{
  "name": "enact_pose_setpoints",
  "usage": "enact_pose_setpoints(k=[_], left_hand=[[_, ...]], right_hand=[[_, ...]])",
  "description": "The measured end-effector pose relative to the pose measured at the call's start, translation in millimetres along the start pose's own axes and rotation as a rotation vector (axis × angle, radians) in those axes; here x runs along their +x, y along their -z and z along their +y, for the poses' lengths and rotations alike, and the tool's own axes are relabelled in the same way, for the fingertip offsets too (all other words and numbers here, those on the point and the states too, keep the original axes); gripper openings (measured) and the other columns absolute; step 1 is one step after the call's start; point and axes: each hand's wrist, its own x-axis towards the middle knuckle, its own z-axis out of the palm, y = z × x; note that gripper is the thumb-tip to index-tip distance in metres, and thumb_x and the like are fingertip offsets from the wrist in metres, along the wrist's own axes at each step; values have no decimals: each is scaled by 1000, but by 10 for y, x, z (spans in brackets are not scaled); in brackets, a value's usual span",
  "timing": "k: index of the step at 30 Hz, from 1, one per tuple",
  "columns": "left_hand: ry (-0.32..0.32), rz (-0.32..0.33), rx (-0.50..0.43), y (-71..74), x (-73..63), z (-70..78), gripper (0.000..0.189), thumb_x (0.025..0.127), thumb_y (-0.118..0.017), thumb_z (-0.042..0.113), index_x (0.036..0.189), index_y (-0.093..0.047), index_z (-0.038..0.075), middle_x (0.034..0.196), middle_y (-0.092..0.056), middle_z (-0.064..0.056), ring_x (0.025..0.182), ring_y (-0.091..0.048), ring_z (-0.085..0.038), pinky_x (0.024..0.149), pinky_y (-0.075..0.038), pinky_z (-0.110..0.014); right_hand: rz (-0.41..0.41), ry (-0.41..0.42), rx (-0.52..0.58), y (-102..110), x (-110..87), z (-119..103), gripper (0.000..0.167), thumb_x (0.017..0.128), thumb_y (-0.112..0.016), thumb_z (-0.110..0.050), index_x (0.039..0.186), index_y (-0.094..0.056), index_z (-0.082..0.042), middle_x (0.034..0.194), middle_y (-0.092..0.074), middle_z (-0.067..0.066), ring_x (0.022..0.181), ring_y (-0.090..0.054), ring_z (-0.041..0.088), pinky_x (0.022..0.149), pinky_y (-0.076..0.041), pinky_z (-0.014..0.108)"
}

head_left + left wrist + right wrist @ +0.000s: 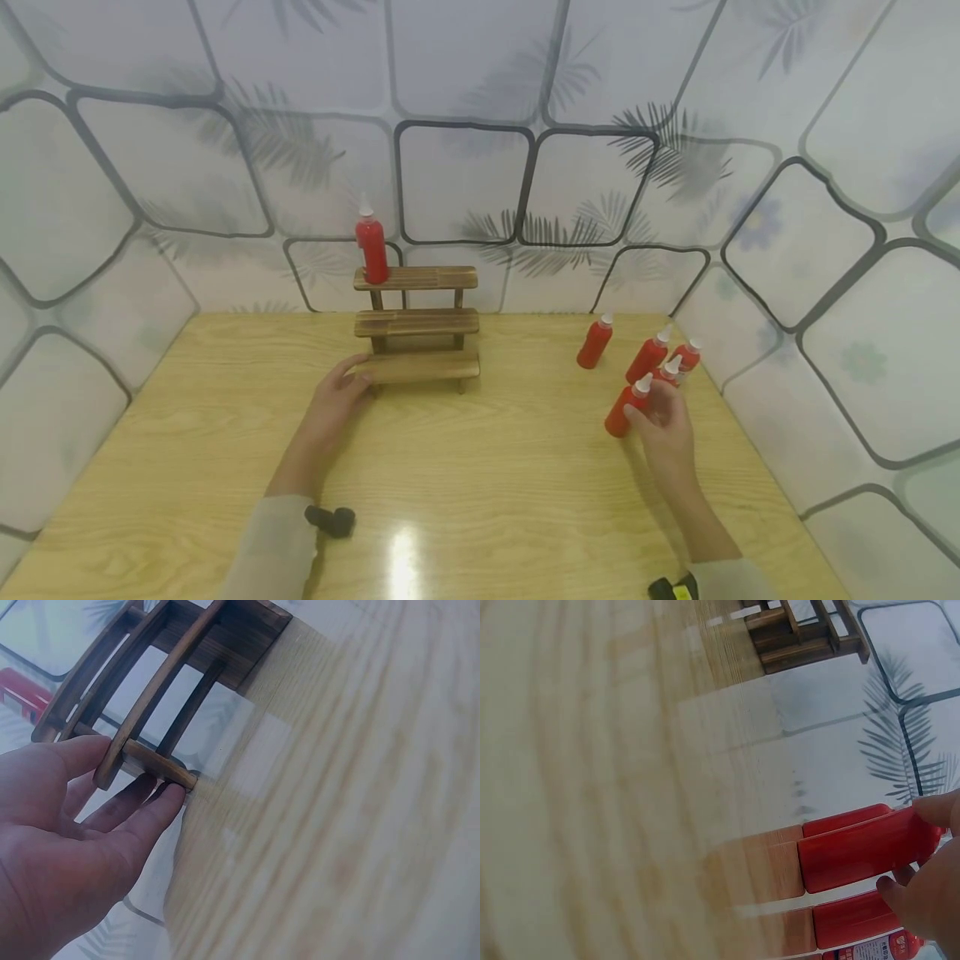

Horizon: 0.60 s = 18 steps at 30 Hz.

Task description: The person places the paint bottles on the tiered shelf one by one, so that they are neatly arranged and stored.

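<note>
Bottle (618, 417), red and white-tipped, is pinched in a person's right hand (667, 427), similar bottles (647, 358) just beyond; well apart, the left hand (340, 395) grips a wooden rack (417, 322).

From above and behind both grips, the head view is faced forward and downward. The left hand (82, 840) and right hand (934, 889) are seen close up by sideways-tipped wrist cameras, faced across the tabletop (495, 475). The three-tier wooden stand (420, 322) at the left grip is shared by both wrist views.
</note>
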Motion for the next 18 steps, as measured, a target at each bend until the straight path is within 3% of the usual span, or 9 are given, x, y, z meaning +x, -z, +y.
enact_pose_setpoints(k=[3,11,18], left_hand=[[0,-2,2,5,8,-6,56,108,-49,29,158,-29,14,153,-39,-26,141,-44,-40,113,-46,-36],[5,3,4,14,17,-19,57,107,-50,31,158,-30,16,154,-39,-25,141,-44,-39,112,-47,-35],[9,7,-1,8,13,-6,56,108,-50,29,158,-30,16,153,-39,-25,141,-43,-38,115,-45,-36]], right_hand=[[-10,18,-1,-6,2,6,51,95,-70,-9,139,-45,-12,135,-52,-8,126,-49,6,113,-45,20],[-14,84,-33,-38,-2,3,52,93,-72,-6,139,-46,-7,129,-55,-11,121,-51,2,101,-46,6],[-40,125,-40,-98,11,-46,54,93,-73,-9,140,-47,-6,129,-56,-7,118,-53,0,98,-48,5]])
